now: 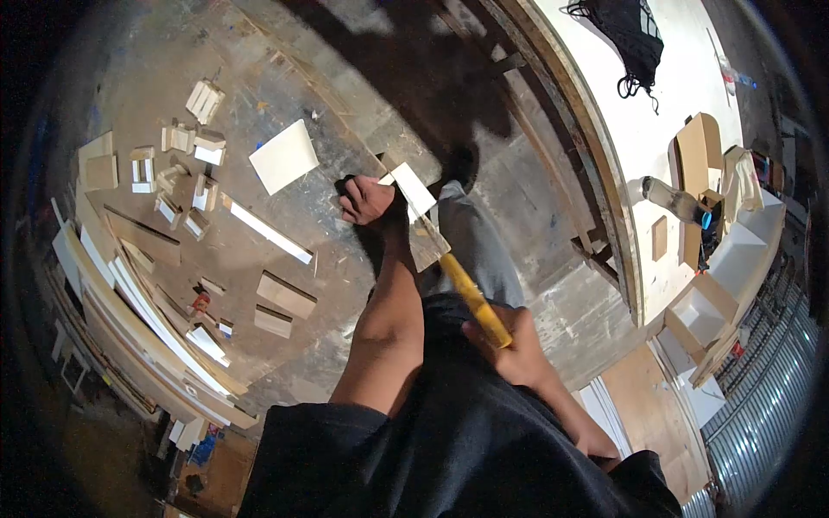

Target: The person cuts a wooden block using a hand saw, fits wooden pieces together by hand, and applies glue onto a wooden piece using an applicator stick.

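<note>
My right hand (518,345) is wrapped around the yellow handle of a tool (475,298) that looks like a handsaw seen edge-on. Its thin blade runs up and left from the handle, along a small white board (413,188) at the table edge. My left hand (367,200) is closed, fingers curled, on the tabletop just left of that board. Its thumb side touches the board or lies right against it; what the curled fingers hold, if anything, is hidden. A loose pale square panel (283,157) lies beyond the left hand.
Small wooden block assemblies (177,138) and a long white strip (268,229) are scattered on the worktable (302,207). Long boards (155,311) line its left edge. At right, a white-topped table (643,155) carries a bottle (678,200), a black cloth (626,34) and cardboard pieces.
</note>
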A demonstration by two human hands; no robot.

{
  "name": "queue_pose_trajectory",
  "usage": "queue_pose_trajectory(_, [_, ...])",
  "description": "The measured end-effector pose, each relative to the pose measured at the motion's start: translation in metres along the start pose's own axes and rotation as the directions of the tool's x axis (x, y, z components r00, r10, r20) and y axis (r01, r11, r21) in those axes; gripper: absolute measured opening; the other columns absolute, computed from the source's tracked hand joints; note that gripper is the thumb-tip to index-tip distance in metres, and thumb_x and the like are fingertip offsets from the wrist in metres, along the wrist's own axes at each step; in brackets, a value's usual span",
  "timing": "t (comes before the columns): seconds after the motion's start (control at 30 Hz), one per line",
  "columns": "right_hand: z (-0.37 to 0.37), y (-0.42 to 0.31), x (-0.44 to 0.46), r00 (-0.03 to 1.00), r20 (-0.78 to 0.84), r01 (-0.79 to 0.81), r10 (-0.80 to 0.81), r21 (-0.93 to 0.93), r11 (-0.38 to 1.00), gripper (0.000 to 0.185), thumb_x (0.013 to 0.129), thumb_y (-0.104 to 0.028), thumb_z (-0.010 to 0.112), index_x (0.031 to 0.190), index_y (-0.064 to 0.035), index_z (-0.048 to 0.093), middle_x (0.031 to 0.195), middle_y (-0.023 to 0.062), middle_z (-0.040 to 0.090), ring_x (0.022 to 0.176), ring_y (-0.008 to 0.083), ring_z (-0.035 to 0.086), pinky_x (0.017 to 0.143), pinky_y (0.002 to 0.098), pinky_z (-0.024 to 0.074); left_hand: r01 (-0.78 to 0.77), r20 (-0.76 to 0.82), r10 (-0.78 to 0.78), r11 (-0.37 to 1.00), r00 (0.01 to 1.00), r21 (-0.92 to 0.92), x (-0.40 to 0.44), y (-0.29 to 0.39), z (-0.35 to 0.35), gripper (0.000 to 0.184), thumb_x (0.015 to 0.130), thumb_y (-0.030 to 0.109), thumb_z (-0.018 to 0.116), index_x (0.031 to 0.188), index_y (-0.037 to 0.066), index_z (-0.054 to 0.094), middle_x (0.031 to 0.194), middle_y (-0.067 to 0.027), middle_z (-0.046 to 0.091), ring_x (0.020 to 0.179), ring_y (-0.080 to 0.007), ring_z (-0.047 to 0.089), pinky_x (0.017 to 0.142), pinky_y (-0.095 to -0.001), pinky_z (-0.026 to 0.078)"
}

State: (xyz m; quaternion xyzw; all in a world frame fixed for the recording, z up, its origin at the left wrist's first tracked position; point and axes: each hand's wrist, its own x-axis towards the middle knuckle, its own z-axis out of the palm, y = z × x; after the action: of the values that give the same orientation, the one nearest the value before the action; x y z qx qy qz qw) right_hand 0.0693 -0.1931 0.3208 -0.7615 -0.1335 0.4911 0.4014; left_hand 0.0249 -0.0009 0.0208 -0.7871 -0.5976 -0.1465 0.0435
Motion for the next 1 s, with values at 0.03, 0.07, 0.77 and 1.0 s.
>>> queue_pose_trajectory(0.03, [-0.005, 0.003, -0.002, 0.998, -0.051, -0.040, 0.040, 0.002, 0.999, 0.023, 0.093, -0.018, 0.069, 0.084, 0.0028, 0.064, 0.065, 0.0062, 0.055, 0.061, 0.0121, 0.050, 0.057, 0.0337, 0.0415, 0.001, 0.009, -0.001, 1.000, 1.000, -0.025, -0.002, 0.001, -0.002, 0.015, 0.073, 0.014, 0.067, 0.076, 0.020, 0.053, 0.086, -0.0021, 0.052, 0.082, -0.0289, 0.051, 0.071, -0.0427, 0.035])
queue_pose_trajectory(0.07, [-0.010, 0.006, -0.006, 0.991, -0.105, -0.080, 0.081, 0.006, 0.997, 0.024, 0.092, -0.018, 0.069, 0.082, 0.0031, 0.064, 0.064, 0.0048, 0.055, 0.059, 0.0105, 0.048, 0.054, 0.0326, 0.0402, 0.002, 0.009, -0.001, 1.000, 1.000, -0.030, -0.004, 0.002, -0.001, 0.015, 0.073, 0.014, 0.067, 0.076, 0.020, 0.053, 0.086, -0.0021, 0.052, 0.082, -0.0289, 0.051, 0.071, -0.0427, 0.035])
queue_pose_trajectory(0.77, [0.027, 0.012, 0.050, 0.986, -0.061, -0.164, 0.154, -0.230, 0.959, 0.025, 0.090, -0.018, 0.069, 0.081, 0.0052, 0.065, 0.058, 0.0093, 0.053, 0.058, 0.0121, 0.048, 0.053, 0.0361, 0.0411, -0.005, 0.118, 0.011, 0.999, 0.993, -0.047, 0.006, 0.001, -0.021, 0.013, 0.073, 0.016, 0.066, 0.079, 0.020, 0.055, 0.087, -0.0024, 0.050, 0.085, -0.0286, 0.052, 0.070, -0.0433, 0.036])
queue_pose_trajectory(1.0, [0.003, -0.024, 0.017, 0.975, -0.020, -0.221, 0.220, -0.080, 0.972, 0.028, 0.089, -0.023, 0.068, 0.093, 0.0052, 0.066, 0.068, 0.0232, 0.060, 0.061, 0.0250, 0.059, 0.063, 0.0413, 0.0478, 0.027, 0.047, -0.029, 0.999, 0.998, 0.040, 0.001, 0.003, -0.006, 0.016, 0.069, 0.018, 0.068, 0.077, 0.021, 0.054, 0.085, -0.0021, 0.050, 0.082, -0.0273, 0.052, 0.068, -0.0420, 0.035])
